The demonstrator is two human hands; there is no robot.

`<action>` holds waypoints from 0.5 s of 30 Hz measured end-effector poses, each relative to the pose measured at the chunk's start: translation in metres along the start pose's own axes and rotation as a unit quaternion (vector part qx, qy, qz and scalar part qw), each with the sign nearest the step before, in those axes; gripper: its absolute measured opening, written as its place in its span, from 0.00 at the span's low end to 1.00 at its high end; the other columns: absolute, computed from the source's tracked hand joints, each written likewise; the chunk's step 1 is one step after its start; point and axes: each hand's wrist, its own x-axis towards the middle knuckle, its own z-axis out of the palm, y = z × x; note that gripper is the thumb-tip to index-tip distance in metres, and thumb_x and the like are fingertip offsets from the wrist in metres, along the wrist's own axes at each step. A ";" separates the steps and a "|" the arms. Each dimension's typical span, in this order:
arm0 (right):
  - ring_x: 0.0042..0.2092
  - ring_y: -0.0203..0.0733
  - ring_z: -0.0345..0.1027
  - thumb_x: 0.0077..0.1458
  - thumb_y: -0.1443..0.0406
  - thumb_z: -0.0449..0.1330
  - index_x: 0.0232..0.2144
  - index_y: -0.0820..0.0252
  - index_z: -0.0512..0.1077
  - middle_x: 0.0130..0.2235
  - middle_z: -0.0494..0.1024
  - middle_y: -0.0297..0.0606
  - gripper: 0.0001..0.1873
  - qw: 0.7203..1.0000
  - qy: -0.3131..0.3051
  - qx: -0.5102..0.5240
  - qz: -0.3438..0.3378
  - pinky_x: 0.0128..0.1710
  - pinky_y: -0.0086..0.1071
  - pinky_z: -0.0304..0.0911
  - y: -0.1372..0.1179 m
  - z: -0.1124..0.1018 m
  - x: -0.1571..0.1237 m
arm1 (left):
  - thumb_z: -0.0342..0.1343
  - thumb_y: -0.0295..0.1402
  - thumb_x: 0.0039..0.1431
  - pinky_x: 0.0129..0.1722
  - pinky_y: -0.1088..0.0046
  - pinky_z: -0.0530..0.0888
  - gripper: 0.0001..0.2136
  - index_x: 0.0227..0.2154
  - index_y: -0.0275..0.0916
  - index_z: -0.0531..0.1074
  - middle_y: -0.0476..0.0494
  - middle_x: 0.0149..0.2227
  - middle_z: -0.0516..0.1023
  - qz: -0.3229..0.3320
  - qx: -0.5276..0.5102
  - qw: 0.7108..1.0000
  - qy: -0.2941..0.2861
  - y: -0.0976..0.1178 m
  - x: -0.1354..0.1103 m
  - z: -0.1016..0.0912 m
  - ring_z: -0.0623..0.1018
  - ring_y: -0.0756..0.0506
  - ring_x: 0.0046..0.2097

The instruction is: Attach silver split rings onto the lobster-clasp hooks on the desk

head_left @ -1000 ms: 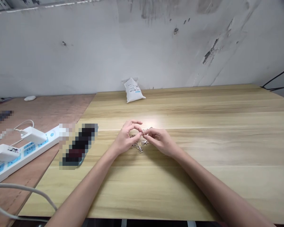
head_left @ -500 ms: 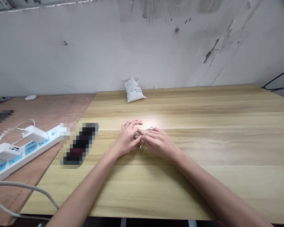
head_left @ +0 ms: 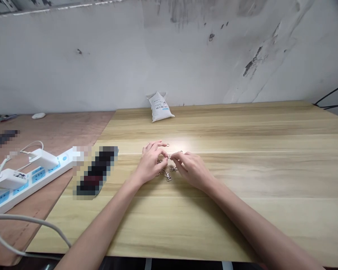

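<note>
1. The left hand (head_left: 150,165) is curled, with thumb and forefinger drawn nearly together on a small shiny piece at the top of the metal clasps (head_left: 166,174). The other fingers fan loosely above it. The piece is too small to tell which part is pinched.
2. The right hand (head_left: 190,168) mirrors it: its fingertips close on the same spot, touching those of the left hand, and its palm is low over the table (head_left: 242,187).
3. The clasps lie in a small tangle on the wood between and just under the two hands, and part of the tangle hangs from the pinch.
4. Such thin, smooth metal gives little to grip. If either pinch slackens, the piece could spring out and skid across the glossy tabletop.
5. A separate little ring (head_left: 168,145) lies just beyond the left fingertips. A brush from a knuckle could flick it away, and it would be hard to spot in the bright glare patch there.
6. The dangling clasps may snag one another, so a pull could drag the whole tangle along.
7. Further left, a blurred dark object (head_left: 97,170) and a power strip (head_left: 30,178) sit well apart from the hands. A part that rolled that way could slip under them or under the white cable (head_left: 22,225).
8. The white pouch (head_left: 159,107) by the wall is far enough from the hands to be out of harm.
</note>
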 end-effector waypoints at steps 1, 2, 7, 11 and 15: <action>0.30 0.40 0.70 0.66 0.69 0.46 0.40 0.57 0.69 0.31 0.80 0.37 0.11 1.000 -0.014 -0.002 -0.016 0.36 0.33 0.58 0.000 0.000 0.000 | 0.54 0.32 0.61 0.59 0.52 0.59 0.03 0.32 0.42 0.71 0.44 0.55 0.72 -0.006 0.000 1.000 0.007 -0.001 0.000 0.000 0.62 0.38 0.63; 0.29 0.39 0.69 0.66 0.69 0.46 0.39 0.57 0.69 0.31 0.80 0.37 0.12 0.999 -0.024 -0.005 -0.030 0.36 0.33 0.58 0.001 -0.001 0.001 | 0.53 0.32 0.62 0.59 0.52 0.59 0.04 0.31 0.42 0.71 0.44 0.54 0.73 -0.013 0.002 1.000 0.016 -0.003 0.001 -0.001 0.63 0.38 0.63; 0.34 0.39 0.71 0.63 0.69 0.50 0.38 0.57 0.72 0.37 0.81 0.38 0.10 1.000 0.026 -0.014 0.006 0.37 0.33 0.58 0.018 -0.009 0.003 | 0.54 0.33 0.62 0.57 0.50 0.60 0.05 0.32 0.42 0.74 0.42 0.52 0.74 -0.048 0.046 0.994 0.088 -0.019 0.003 -0.005 0.66 0.37 0.61; 0.36 0.41 0.69 0.60 0.68 0.55 0.35 0.57 0.74 0.37 0.77 0.40 0.08 0.996 0.051 -0.049 0.056 0.34 0.33 0.58 0.036 -0.012 0.002 | 0.57 0.33 0.59 0.56 0.48 0.62 0.05 0.30 0.42 0.77 0.41 0.49 0.76 -0.053 0.077 0.993 0.076 -0.032 0.004 -0.006 0.67 0.35 0.58; 0.40 0.45 0.68 0.59 0.69 0.56 0.35 0.57 0.76 0.39 0.75 0.42 0.08 0.994 0.025 -0.080 0.071 0.37 0.36 0.59 0.044 -0.010 0.001 | 0.55 0.34 0.61 0.55 0.49 0.63 0.07 0.35 0.43 0.79 0.41 0.49 0.75 -0.042 0.065 0.996 0.042 -0.033 0.003 -0.009 0.70 0.37 0.55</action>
